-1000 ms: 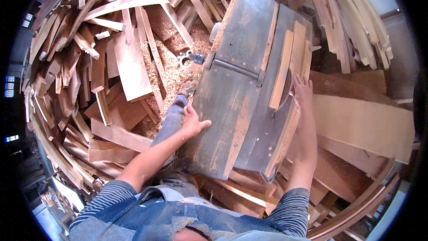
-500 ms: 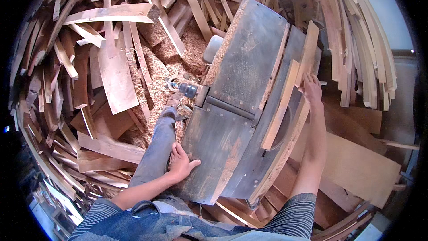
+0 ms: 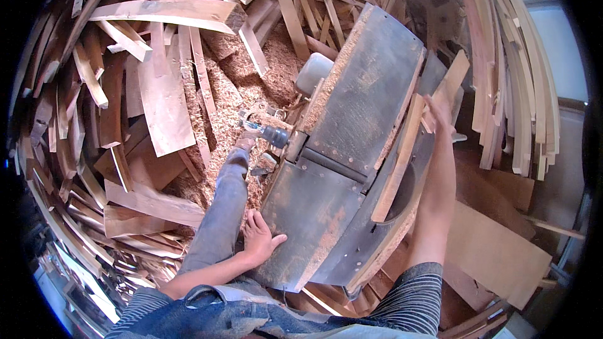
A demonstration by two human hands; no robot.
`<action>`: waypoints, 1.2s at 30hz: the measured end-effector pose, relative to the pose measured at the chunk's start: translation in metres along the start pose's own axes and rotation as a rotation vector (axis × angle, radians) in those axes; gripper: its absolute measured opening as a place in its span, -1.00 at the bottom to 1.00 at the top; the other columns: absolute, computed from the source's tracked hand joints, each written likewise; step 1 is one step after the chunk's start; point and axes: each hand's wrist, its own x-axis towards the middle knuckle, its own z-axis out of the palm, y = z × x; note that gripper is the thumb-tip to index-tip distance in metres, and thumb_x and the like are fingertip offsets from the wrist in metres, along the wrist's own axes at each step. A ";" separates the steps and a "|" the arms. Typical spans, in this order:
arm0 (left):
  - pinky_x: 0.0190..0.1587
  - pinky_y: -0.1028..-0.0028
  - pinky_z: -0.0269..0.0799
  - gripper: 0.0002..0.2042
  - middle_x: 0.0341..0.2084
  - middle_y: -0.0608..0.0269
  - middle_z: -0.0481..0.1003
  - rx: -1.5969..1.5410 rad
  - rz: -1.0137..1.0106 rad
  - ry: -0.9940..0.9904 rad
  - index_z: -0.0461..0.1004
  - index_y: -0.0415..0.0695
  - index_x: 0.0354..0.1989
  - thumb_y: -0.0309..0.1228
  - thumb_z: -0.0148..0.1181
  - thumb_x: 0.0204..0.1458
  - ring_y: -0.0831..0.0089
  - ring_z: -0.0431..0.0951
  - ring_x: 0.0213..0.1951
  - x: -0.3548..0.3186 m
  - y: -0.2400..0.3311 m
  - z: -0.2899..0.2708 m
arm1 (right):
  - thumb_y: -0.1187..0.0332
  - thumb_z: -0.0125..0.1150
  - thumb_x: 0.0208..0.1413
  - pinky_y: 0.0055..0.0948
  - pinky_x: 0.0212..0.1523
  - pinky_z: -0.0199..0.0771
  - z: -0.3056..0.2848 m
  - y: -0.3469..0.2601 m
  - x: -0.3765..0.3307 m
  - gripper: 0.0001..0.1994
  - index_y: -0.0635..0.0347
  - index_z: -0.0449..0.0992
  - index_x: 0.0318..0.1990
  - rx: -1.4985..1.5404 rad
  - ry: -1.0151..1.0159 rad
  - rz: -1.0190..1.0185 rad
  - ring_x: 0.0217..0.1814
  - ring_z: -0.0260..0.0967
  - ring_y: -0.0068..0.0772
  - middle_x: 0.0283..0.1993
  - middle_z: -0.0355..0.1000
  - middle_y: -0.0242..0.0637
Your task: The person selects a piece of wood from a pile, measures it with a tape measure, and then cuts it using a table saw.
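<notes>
A woodworking machine like a jointer, with a dark metal table [image 3: 364, 88], stands tilted across the middle. At the near left edge of its table, my left hand [image 3: 260, 240] rests with fingers spread and holds nothing. Along the machine's right side, a pale wooden strip [image 3: 402, 162] lies lengthwise. My right hand [image 3: 440, 115] is at the strip's far end, beside a second wooden piece [image 3: 455, 80]. Its fingers look stretched out against the wood, partly turned from view and slightly blurred. A round opening [image 3: 403, 191] shows just right of the strip.
Wood offcuts [image 3: 166, 110] heap up on the left, with shavings [image 3: 220, 100] among them. Long boards [image 3: 502, 69] stand at the far right. A flat panel [image 3: 496, 251] lies right of my forearm. My leg [image 3: 220, 204] stretches beside the machine near a blue-black cylindrical part [image 3: 274, 135].
The view has shifted a little, moving the machine lower and rightward in the picture. My right hand's fingers have straightened from a curl around the wood. My left hand stays at the table edge.
</notes>
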 end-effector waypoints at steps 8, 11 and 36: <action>0.29 -0.15 0.16 0.06 0.30 -0.43 -0.02 -0.011 -0.070 -0.007 -0.10 -0.48 0.30 0.00 0.51 -0.08 -0.39 0.18 0.26 -0.003 0.002 0.001 | -0.12 0.25 0.02 -0.20 0.00 0.48 -0.032 -0.051 -0.006 -0.34 0.42 0.61 -0.03 0.191 0.054 0.105 0.00 0.54 -0.04 -0.09 0.60 -0.02; 0.29 -0.11 0.20 0.07 0.29 -0.46 -0.01 -0.027 -0.055 -0.042 -0.12 -0.50 0.30 -0.01 0.51 -0.07 -0.41 0.22 0.24 -0.007 -0.001 0.003 | -0.09 0.32 -0.01 -0.28 -0.18 0.34 -0.084 -0.077 -0.018 -0.44 0.30 0.61 -0.12 0.426 0.089 0.162 -0.19 0.41 -0.24 -0.25 0.49 -0.19; 0.37 0.04 0.20 -0.07 0.30 -0.34 0.14 0.065 0.388 0.254 0.00 -0.42 0.36 -0.11 0.45 0.01 -0.28 0.26 0.31 -0.037 -0.102 0.026 | 0.33 0.49 -0.13 -0.06 0.27 0.35 -0.041 -0.092 -0.859 -0.41 0.40 0.54 0.11 0.393 0.323 0.136 0.18 0.39 0.08 0.10 0.49 0.03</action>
